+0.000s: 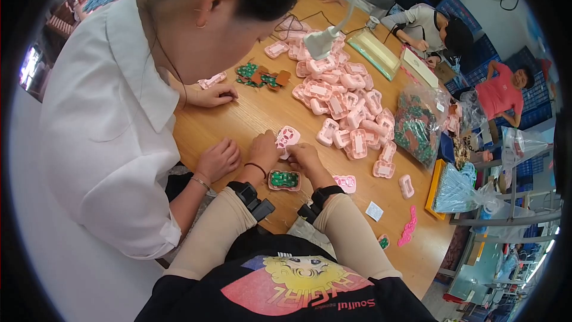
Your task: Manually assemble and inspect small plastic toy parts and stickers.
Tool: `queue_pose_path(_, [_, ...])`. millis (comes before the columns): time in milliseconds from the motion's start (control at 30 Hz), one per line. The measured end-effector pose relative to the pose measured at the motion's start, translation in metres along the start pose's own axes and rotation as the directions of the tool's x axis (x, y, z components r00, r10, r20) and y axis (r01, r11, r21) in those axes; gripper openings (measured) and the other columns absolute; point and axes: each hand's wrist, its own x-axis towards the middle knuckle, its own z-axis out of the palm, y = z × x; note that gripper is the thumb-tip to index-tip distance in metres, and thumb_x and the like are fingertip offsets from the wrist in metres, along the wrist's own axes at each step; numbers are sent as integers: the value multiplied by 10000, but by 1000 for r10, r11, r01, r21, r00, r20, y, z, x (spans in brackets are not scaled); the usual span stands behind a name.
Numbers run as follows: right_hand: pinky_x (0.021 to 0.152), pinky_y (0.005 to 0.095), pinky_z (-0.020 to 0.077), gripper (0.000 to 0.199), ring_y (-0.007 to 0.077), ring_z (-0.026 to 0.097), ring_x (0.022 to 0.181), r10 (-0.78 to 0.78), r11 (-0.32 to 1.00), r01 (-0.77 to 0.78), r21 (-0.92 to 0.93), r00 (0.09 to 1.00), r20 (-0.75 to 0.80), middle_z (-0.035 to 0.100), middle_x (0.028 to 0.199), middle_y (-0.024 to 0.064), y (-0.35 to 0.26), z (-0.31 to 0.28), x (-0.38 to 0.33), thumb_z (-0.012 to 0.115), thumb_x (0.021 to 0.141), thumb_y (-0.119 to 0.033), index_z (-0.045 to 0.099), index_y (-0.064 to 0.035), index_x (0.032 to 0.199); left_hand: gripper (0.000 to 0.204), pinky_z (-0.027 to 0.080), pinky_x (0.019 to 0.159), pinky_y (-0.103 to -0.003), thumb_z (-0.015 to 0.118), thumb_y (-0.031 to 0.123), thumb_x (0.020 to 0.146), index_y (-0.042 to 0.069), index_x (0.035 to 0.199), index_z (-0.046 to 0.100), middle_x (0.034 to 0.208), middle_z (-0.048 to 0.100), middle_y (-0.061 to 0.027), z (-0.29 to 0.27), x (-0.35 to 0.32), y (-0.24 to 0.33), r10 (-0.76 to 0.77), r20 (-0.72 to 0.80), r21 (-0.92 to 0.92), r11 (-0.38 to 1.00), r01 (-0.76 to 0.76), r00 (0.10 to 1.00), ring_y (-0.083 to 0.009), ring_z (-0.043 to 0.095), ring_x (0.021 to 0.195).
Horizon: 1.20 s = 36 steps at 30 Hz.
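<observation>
Head view: two hands on one pink shell

Head camera looks down on a wooden counter (250, 120). The person's left hand (263, 148) and right hand (305, 158) meet at the picture's centre, both closed on a single pink plastic shell (287, 138), fingers pinching it from either side. Just below them, at 6 o'clock from the shell, one pink-rimmed piece carrying a green circuit board (283, 179) lies flat on the counter. At 3 o'clock of the right hand sits one more pink shell (345, 183). A heap of pink shells (345, 98), too many to count, spreads toward 1 o'clock. One clear bag of green boards (417, 122) stands at 3 o'clock of the heap. A co-worker in white leans in from 10 o'clock, with one hand (217, 159) resting beside the left hand and the other hand (211, 94) farther up the counter.
</observation>
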Motion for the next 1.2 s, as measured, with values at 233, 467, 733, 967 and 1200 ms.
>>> queue_pose_path(233, [594, 251, 477, 268, 128, 574, 695, -258, 962, 258, 86, 966, -12, 593, 829, 44, 4, 11, -45, 580, 870, -285, 550, -43, 983, 232, 455, 667, -432, 675, 152, 712, 52, 870, 539, 856, 595, -178, -26, -25, 13, 145, -50, -254, 955, -153, 988, -378, 573, 797])
queue_pose_path(467, [710, 273, 490, 300, 151, 586, 839, -332, 781, 140, 608, 918, 216, 594, 987, 74, 21, -9, -68, 514, 924, -277, 505, -40, 1107, 274, 469, 607, -335, 640, 57, 750, 30, 994, 517, 882, 561, -108, -4, -51, 30, 505, -37, -462, 757, -463, 862, -236, 580, 698])
queue_pose_path(733, [572, 208, 467, 232, 89, 576, 672, -318, 947, 286, 147, 903, 290, 619, 819, 5, 21, -27, -64, 564, 895, -272, 584, -59, 982, 318, 459, 607, -193, 636, 135, 835, -5, 1097, 523, 854, 585, -24, -10, -29, 23, 155, -37, -810, 574, -121, 987, -73, 562, 707])
queue_pose_path(967, [587, 320, 473, 271, 229, 592, 638, -613, 681, 550, -483, 790, 35, 627, 758, 106, -3, -25, -24, 632, 819, -282, 610, -28, 912, 279, 528, 567, -229, 582, 164, 877, 14, 1108, 540, 906, 632, -56, -21, -56, -32, -89, 326, -847, 415, 333, 941, -109, 628, 706])
queue_pose_path(1200, [744, 395, 480, 322, 297, 579, 876, -722, 410, 529, -742, 686, 91, 542, 977, 146, -35, -1, 8, 724, 685, -219, 609, -59, 939, 263, 534, 553, -230, 556, 212, 900, 26, 1086, 545, 879, 627, -40, -39, -77, -36, -173, 315, -871, 338, 357, 933, -110, 632, 711])
